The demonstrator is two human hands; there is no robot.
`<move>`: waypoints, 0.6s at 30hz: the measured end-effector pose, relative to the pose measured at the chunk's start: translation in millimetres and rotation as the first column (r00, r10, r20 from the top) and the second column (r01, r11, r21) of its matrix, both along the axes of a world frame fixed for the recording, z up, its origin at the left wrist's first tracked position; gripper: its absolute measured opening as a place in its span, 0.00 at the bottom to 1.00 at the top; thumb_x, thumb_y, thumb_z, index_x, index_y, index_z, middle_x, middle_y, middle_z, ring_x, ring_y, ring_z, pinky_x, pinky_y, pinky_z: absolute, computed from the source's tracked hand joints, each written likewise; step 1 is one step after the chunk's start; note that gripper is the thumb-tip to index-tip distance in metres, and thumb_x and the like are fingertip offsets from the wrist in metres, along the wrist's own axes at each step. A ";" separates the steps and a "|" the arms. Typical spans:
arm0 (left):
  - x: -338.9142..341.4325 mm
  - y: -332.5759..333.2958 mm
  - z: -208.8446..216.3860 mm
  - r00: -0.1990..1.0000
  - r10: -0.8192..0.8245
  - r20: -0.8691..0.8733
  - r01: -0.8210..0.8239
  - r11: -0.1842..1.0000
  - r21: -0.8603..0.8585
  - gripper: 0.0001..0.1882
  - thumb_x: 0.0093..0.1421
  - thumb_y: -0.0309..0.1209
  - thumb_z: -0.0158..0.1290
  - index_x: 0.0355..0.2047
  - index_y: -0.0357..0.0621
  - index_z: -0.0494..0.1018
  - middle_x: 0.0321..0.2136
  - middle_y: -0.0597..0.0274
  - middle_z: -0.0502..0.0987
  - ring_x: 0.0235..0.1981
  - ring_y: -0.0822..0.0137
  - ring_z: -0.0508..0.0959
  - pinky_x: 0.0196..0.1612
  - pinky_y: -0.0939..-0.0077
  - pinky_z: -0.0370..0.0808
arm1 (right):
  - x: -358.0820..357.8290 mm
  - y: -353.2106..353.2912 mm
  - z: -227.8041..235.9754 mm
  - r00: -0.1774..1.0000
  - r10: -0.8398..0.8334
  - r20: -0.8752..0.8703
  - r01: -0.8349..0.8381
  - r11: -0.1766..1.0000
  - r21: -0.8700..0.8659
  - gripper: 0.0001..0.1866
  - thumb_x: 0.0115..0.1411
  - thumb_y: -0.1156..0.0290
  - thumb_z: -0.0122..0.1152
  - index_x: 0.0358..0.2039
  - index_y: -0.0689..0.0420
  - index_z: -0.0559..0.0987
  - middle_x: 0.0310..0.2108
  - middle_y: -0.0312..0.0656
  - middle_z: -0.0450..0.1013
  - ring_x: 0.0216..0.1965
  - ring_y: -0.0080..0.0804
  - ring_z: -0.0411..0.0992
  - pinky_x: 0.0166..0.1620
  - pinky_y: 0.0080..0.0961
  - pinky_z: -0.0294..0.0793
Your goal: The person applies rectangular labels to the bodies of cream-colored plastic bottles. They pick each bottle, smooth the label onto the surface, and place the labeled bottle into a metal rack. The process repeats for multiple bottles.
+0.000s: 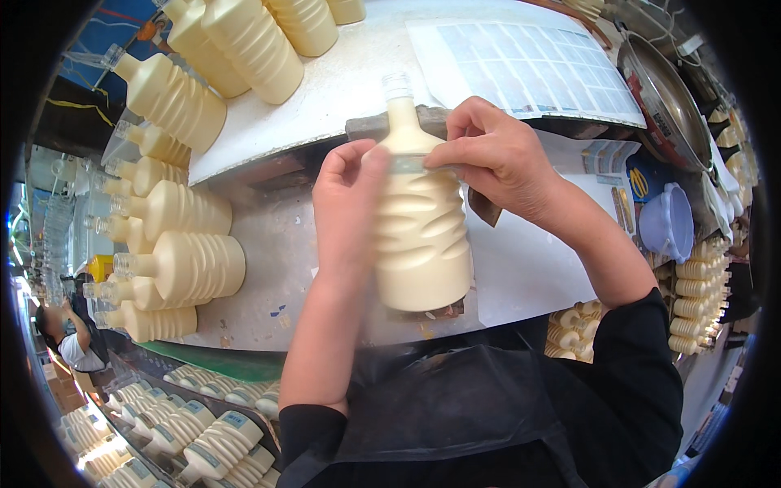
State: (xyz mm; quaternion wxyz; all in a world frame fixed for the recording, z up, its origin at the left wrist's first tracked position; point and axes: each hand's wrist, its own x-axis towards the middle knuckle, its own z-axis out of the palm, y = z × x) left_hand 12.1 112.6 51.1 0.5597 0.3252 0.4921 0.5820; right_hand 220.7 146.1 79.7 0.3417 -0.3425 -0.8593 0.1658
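Cream btl (421, 254): slim neck w/ clear threaded mouth, sloping shoulders, wavy ridges round the body, smooth plain band nr the base. Lies lengthwise mid-view, neck twd 12 o'clock, base twd 6. Grey-green label strip (408, 165) sits across the body just below the shoulders, i.e. nr the 12 o'clock end, running approx 9 to 3; both ends partly hidden, print too blurred to tell.

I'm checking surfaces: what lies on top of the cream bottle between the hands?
A greyish strip crosses the cream bottle below its shoulder. The right hand covers part of its right side; the blurred left hand hides what lies at its left.
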 end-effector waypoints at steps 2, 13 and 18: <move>1.5 -0.3 -1.1 0.999 0.004 -0.046 -0.004 1.000 -0.004 0.15 0.68 0.34 0.59 0.48 0.36 0.74 0.40 0.63 0.78 0.40 0.76 0.76 0.46 0.78 0.76 | 0.1 2.0 -0.7 1.000 0.011 0.003 -0.012 0.999 0.034 0.17 0.50 0.85 0.69 0.37 0.48 0.88 0.35 0.33 0.69 0.33 0.26 0.72 0.35 0.21 0.74; -3.6 1.2 2.2 0.996 -0.057 0.068 0.060 0.997 -0.044 0.15 0.69 0.33 0.58 0.50 0.37 0.73 0.43 0.60 0.78 0.41 0.75 0.77 0.47 0.77 0.76 | 1.2 3.8 -1.3 0.998 -0.009 0.068 -0.006 0.974 0.227 0.14 0.52 0.77 0.66 0.37 0.42 0.84 0.39 0.35 0.73 0.30 0.33 0.77 0.30 0.28 0.78; 0.2 4.3 -1.2 0.988 -0.111 -0.110 0.109 0.994 -0.028 0.16 0.69 0.32 0.57 0.52 0.38 0.70 0.44 0.59 0.77 0.43 0.74 0.76 0.48 0.76 0.76 | 3.7 3.6 0.0 0.995 -0.024 0.093 0.000 0.968 0.251 0.15 0.51 0.77 0.67 0.37 0.43 0.83 0.41 0.36 0.74 0.31 0.34 0.78 0.31 0.28 0.79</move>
